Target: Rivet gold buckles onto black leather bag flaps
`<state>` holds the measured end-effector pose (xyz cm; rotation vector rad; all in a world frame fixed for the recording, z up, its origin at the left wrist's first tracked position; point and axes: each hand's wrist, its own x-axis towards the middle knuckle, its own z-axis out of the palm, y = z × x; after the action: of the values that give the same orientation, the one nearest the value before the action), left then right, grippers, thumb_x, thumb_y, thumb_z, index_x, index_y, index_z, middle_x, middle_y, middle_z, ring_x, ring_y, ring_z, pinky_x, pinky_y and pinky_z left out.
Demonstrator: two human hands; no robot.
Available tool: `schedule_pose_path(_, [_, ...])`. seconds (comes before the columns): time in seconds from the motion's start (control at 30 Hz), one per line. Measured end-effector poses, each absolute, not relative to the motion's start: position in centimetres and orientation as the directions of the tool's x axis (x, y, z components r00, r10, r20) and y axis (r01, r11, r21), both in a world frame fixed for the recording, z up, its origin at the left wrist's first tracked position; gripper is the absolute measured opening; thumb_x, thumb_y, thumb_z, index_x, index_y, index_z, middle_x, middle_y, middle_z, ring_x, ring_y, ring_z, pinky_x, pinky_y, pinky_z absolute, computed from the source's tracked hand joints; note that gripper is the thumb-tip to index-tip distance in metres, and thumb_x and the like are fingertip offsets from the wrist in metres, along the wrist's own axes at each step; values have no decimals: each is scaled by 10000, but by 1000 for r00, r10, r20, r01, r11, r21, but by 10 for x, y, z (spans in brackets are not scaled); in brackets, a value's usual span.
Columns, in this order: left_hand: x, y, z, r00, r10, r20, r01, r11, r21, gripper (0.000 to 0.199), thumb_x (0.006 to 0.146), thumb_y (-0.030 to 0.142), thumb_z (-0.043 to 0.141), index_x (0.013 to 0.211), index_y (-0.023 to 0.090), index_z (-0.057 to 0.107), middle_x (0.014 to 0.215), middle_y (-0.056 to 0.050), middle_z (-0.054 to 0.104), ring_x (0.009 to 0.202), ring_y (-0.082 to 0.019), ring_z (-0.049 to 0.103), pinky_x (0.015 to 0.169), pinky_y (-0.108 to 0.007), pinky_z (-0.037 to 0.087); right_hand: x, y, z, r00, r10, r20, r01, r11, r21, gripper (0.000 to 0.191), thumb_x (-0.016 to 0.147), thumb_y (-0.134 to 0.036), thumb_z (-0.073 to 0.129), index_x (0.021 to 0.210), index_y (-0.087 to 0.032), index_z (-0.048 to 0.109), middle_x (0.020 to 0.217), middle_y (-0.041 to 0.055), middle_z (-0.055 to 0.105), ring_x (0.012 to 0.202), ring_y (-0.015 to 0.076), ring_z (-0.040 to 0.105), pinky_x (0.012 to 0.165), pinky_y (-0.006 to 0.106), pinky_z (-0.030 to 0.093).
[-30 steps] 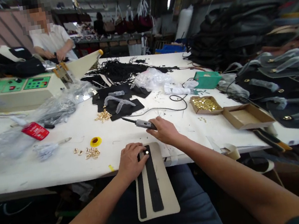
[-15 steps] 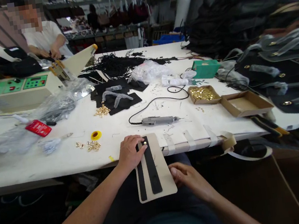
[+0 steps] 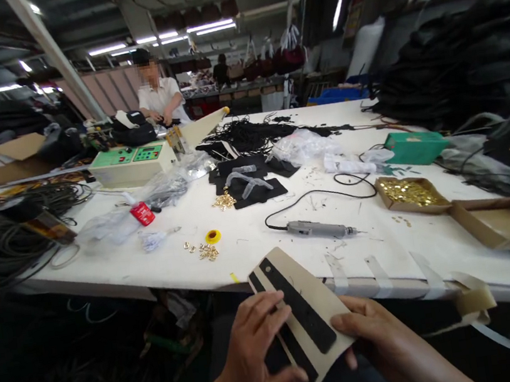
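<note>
A flat beige panel with rounded corners and two black strips is tilted over the table's front edge. Near the top of the wider black strip is a small pale round spot. My right hand grips the panel's right edge, thumb on top and fingers beneath. Across the left side lies my left hand, its fingers spread and thumb apart, fingertips near the strips. Beyond the panel, a grey electric screwdriver with a black cord rests on the white table.
Gold metal fittings lie near a yellow ring. To the right stand a cardboard box of gold pieces and a shallow cardboard tray. A red-labelled bottle lies left. A person works behind a machine.
The panel has turned, its top end now leaning left. My right hand has taken hold of its edge. My left hand has slid down from the top, fingers spreading. The view has swung left and up.
</note>
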<state>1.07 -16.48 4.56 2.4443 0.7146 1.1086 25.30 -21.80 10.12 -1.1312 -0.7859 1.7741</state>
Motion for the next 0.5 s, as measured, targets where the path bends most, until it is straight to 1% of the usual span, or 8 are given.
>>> schedule_pose_path(0.07, [-2,-175,43,561,471,681,277,-882,382,848,874,696,677,1488,126,545,1450,-249,631,1390,-382,557,1120,-543,516,240,-208,107,-290,882,-373,-351,-460,-815,280,838,-375,763,912,-106,783,749,49,671,551,97,540,483,184,433])
schedule_pose_path(0.13, [-11,-177,42,511,436,741,313,-897,312,733,929,588,673,1482,122,553,1391,-241,679,1361,-353,595,1100,-505,542,226,-198,110,-346,864,-367,-369,-485,-793,283,831,-375,774,909,-102,775,729,48,669,535,94,543,471,179,431])
schedule_pose_path(0.2, [-17,-176,46,443,477,759,342,-873,349,512,1005,400,610,1453,153,592,1338,-212,719,1303,-312,648,1062,-458,571,214,-185,112,-390,849,-357,-361,-498,-789,335,852,-434,768,882,-100,763,694,56,673,519,105,561,468,191,439])
schedule_pose_path(0.27, [-22,-176,56,331,605,724,340,-792,507,384,1027,262,562,1395,204,653,1274,-164,757,1192,-269,713,995,-396,598,205,-169,114,-392,854,-342,-332,-478,-813,448,896,-556,713,856,-111,749,641,57,672,488,120,574,478,217,449])
schedule_pose_path(0.33, [-27,-181,68,131,796,590,308,-599,739,318,1031,258,563,1308,236,720,1184,-113,791,1057,-241,755,902,-336,612,198,-146,114,-309,902,-301,-274,-387,-880,513,924,-636,654,878,-134,746,635,48,682,508,137,602,529,245,474])
schedule_pose_path(0.4, [-30,-189,77,-129,928,349,242,-312,919,263,1015,340,609,1180,244,790,1080,-72,810,939,-231,764,821,-296,605,188,-117,109,-187,959,-212,-123,-237,-964,462,930,-615,665,909,-161,748,688,35,706,581,149,631,609,268,495])
schedule_pose_path(0.47, [-32,-198,83,-318,941,117,160,-68,985,310,953,480,680,1059,232,834,985,-55,816,864,-238,754,786,-291,598,172,-85,99,-135,986,-96,121,-80,-989,351,928,-530,695,895,-186,755,753,25,727,657,161,650,676,284,499])
schedule_pose_path(0.5, [-33,-202,84,-378,926,24,130,27,991,356,901,542,725,1015,227,846,950,-52,818,859,-251,752,796,-299,600,163,-69,92,-141,989,-39,248,-3,-969,291,930,-480,694,889,-200,763,789,23,741,689,169,658,697,291,496])
